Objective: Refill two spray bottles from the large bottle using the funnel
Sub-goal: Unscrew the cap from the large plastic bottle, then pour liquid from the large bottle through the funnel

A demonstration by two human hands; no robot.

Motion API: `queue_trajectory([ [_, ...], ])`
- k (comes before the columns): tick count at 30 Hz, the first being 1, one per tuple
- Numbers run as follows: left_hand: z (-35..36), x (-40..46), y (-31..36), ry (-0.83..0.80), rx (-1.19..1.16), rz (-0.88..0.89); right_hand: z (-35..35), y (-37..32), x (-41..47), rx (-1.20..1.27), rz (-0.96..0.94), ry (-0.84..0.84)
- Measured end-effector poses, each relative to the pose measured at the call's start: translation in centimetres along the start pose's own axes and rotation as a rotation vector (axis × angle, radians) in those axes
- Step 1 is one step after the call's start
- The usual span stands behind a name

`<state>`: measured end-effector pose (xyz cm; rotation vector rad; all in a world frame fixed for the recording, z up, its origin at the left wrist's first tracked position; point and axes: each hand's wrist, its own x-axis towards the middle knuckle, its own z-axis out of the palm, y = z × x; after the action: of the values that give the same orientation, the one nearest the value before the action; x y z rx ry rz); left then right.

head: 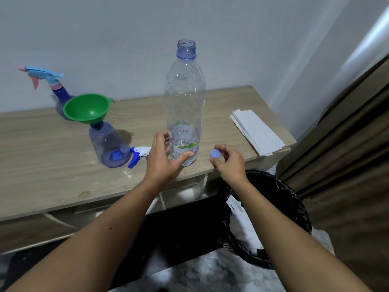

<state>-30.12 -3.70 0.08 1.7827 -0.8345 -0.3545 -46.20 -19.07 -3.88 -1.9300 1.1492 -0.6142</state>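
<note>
The left hand (pixel 163 158) wraps the base of the large bottle (pixel 185 106), thumb across the front over the label and fingers behind, holding it upright on the table (pixel 52 163). The bottle is clear, ribbed plastic with a blue-tinted open neck and only a shallow level of liquid at the bottom. The right hand (pixel 228 162), just beside the bottle at the table edge, pinches the round blue cap (pixel 215 153) between thumb and fingertips. Left of the left hand, a blue-and-white trigger head (pixel 136 154) lies flat beside a cone-shaped, translucent blue spray bottle (pixel 109 144); a glossy green funnel (pixel 87 107) sits tilted in its neck. Behind it stands a second spray bottle (pixel 61 98) with a light-blue and pink trigger head fitted. A stack of folded white paper towels (pixel 255 131) lies at the right end of the wood-grain table. Below the right hand stands a black-lined bin (pixel 280 207).
</note>
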Motion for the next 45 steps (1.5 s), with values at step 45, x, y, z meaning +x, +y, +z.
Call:
queue_trajectory([
  [45, -16.0, -1.1, -4.8, 0.394, 0.105, -0.025, 3.3, -17.0, -2.2, 0.199, -0.277, 0.090],
])
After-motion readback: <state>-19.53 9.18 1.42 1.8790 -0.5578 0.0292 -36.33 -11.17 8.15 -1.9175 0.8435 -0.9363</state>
